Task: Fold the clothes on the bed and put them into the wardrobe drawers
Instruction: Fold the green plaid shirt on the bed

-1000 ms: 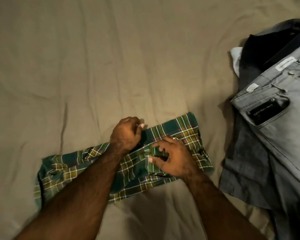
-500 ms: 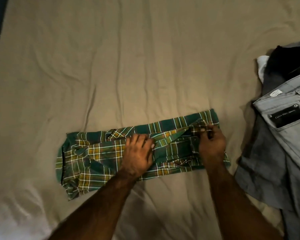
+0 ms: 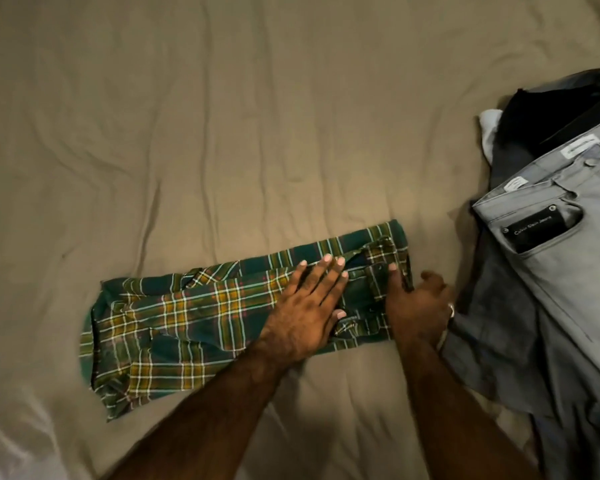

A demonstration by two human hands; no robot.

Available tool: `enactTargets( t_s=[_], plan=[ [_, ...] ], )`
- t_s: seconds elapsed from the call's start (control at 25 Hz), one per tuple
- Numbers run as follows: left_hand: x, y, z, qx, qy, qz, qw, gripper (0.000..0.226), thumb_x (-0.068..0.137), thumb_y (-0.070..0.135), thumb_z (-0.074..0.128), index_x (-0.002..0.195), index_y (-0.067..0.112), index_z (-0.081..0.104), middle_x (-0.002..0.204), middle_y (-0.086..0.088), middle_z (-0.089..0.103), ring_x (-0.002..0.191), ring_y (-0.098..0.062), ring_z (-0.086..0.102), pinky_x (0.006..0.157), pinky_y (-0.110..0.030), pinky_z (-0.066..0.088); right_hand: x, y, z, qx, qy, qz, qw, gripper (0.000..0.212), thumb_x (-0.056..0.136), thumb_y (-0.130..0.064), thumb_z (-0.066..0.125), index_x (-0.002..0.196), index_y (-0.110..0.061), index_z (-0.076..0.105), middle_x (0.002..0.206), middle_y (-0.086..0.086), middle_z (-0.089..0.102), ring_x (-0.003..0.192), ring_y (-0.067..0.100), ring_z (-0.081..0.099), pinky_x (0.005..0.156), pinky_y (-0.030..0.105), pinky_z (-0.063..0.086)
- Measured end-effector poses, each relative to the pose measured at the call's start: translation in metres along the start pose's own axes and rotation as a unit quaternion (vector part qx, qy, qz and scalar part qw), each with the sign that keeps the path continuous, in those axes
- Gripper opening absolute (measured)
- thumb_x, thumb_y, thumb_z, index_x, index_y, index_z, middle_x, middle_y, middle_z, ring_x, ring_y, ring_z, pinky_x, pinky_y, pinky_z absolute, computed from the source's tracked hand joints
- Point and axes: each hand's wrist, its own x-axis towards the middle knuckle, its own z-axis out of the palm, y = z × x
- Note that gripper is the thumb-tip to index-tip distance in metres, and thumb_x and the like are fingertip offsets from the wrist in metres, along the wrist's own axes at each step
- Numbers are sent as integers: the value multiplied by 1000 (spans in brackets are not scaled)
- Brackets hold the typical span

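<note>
Head view: plaid shirt (image 3: 194, 317) under both hands.

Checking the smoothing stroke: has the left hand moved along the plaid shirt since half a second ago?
Yes. The left hand has slid along the plaid shirt toward its collar end, nearer the grey jeans.

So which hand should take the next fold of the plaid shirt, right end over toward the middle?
Right. The right hand sits at the shirt's right end, thumb on the cloth. The left hand lies flat on the middle, pinning it.
</note>
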Motion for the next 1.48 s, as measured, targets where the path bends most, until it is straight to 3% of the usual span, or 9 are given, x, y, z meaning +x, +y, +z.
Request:
enactTargets(
  t_s=[0.2, 0.44, 0.6, 0.8, 0.92, 1.04, 1.28, 1.36, 1.48],
  plan=[
    [47, 34, -16, -133, -140, -67, 979, 72, 105, 35, 50, 168, 19, 17, 171, -6, 31, 159, -23, 25, 130, -41, 20, 7, 18, -9, 74, -189, 139, 969, 82, 73, -76, 77, 118, -8, 65, 114, 17, 70, 104, 40, 68, 92, 45, 55],
    [64, 46, -19, -367, 142, -252, 884, 27, 105, 34, 50, 114, 19, 69, 113, -2, 69, 104, -23, 63, 92, -42, 57, 31, 8, -15, 166, -239, 32, 956, 32, 84, -30, 83, 114, -20, 77, 97, 0, 80, 82, 19, 76, 79, 35, 64],
    [51, 29, -49, -668, 34, -358, 651, 64, 91, 77, 56, 116, 21, 73, 113, 0, 77, 106, -19, 72, 99, -38, 57, -26, -31, -32, 116, -190, -143, 964, 29, 87, -30, 77, 114, -25, 69, 99, -1, 77, 81, 17, 72, 71, 29, 60],
    [-38, -57, -65, -759, 112, -412, 492, 41, 86, 28, 86, 119, 10, 70, 102, -14, 80, 96, -35, 78, 88, -50, 64, -135, -103, -26, 43, -330, -358, 872, 39, 80, -35, 71, 118, -26, 71, 111, -1, 76, 99, 19, 72, 86, 35, 59],
    [-97, -117, -27, -637, 97, -556, 525, 18, 90, 24, 79, 103, 13, 72, 98, -15, 80, 86, -36, 77, 83, -54, 65, -151, -95, -22, 182, -293, -210, 915, 10, 90, -12, 73, 95, -20, 76, 89, -5, 77, 78, -1, 69, 74, 21, 52],
    [-138, -149, -11, -424, 82, -663, 611, 24, 93, 41, 68, 92, 17, 68, 100, -8, 75, 87, -28, 69, 84, -41, 61, -136, -77, -1, 80, -197, -57, 975, 22, 97, -23, 68, 113, -7, 71, 111, 13, 75, 98, 26, 68, 85, 29, 50],
    [-133, -127, -16, -281, 164, -525, 787, 70, 81, 87, 58, 120, 29, 66, 105, 7, 70, 94, -18, 63, 82, -35, 55, -134, -69, 62, 158, -357, 26, 920, 55, 83, -57, 82, 117, -15, 73, 108, 2, 77, 96, 23, 73, 89, 41, 61],
    [-131, -141, -1, -327, 175, -569, 734, 37, 90, 62, 71, 105, 29, 72, 103, 3, 75, 95, -24, 69, 74, -30, 53, -132, -65, 69, 174, -362, 42, 915, 44, 81, -47, 87, 108, -15, 77, 102, 2, 79, 90, 21, 74, 80, 34, 60],
    [-148, -156, 12, -417, 241, -674, 560, 18, 92, 22, 75, 80, 32, 65, 95, 3, 75, 93, -26, 71, 80, -35, 60, -124, -62, 73, 165, -334, 89, 924, 37, 81, -39, 89, 102, -11, 76, 96, 4, 78, 87, 25, 74, 76, 34, 59]
  ],
)
